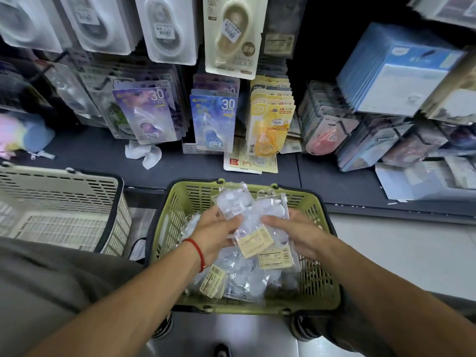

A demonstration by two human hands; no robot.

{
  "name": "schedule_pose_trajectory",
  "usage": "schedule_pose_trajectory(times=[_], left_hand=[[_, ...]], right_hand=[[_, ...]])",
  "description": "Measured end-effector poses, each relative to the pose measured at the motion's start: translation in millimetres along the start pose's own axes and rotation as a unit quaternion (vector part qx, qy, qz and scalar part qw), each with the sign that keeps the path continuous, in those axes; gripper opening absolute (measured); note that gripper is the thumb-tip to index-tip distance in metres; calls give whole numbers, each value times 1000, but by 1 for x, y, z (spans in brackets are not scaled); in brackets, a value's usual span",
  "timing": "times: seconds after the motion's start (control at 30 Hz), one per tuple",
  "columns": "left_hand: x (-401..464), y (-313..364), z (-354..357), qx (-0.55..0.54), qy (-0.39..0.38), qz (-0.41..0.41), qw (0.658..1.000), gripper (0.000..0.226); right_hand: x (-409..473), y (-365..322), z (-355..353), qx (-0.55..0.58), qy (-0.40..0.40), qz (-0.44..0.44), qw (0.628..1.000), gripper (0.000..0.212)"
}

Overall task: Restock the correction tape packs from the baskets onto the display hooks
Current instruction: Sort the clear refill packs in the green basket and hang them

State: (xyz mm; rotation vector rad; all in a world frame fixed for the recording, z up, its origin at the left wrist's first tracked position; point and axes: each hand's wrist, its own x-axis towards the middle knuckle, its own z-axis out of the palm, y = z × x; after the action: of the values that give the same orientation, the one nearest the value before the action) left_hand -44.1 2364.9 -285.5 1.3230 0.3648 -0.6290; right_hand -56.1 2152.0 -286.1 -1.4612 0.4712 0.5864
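Over the green basket (319, 287), near the middle of the scene, a person holds up a small bunch of clear correction tape packs (253, 217) between both hands. The left hand (213, 228) has its fingers curled round the bunch's left edge; a red string bracelet (198, 251) circles that wrist. The right hand (296, 233) grips the right edge, thumb on top. More clear packs with cream labels fill the basket beneath. A cream basket (64, 202) stands just left of it, tilted toward the green one. Beyond both, a dark shelf (90, 153) carries a crumpled white cloth (144, 153) and a few loose carded packs. Above it, display hooks hold rows of carded correction tapes: purple (146, 114), blue (213, 119) and yellow (270, 127), with pale blister packs higher up and blue boxes (396, 73) far right.
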Motion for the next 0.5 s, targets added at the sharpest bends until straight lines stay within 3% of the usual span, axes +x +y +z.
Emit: schedule_pose_trajectory(times=[0.13, 0.2, 0.27, 0.3, 0.37, 0.47, 0.5], left_hand=[[11, 9, -22, 13, 72, 19, 997, 43], [15, 7, -26, 11, 87, -1, 996, 37], [15, 2, -22, -13, 39, -57, 998, 32], [13, -1, -18, -18, -8, -76, 997, 37], [12, -9, -12, -17, -64, -58, 996, 43], [16, -17, -19, -51, -1, -32, 998, 43], [17, -17, -24, -65, 31, -31, 997, 44]], right_hand=[[14, -3, -1, -40, 174, -51, 983, 24], [16, -7, 2, -1, 156, -63, 986, 24], [16, -10, 18, 26, 83, -85, 993, 18], [16, -9, 28, 1, 53, -108, 993, 15], [24, -3, 43, -86, 69, -162, 981, 17], [32, 11, 33, -241, 229, -194, 923, 22], [35, 19, 22, -309, 243, -191, 899, 28]])
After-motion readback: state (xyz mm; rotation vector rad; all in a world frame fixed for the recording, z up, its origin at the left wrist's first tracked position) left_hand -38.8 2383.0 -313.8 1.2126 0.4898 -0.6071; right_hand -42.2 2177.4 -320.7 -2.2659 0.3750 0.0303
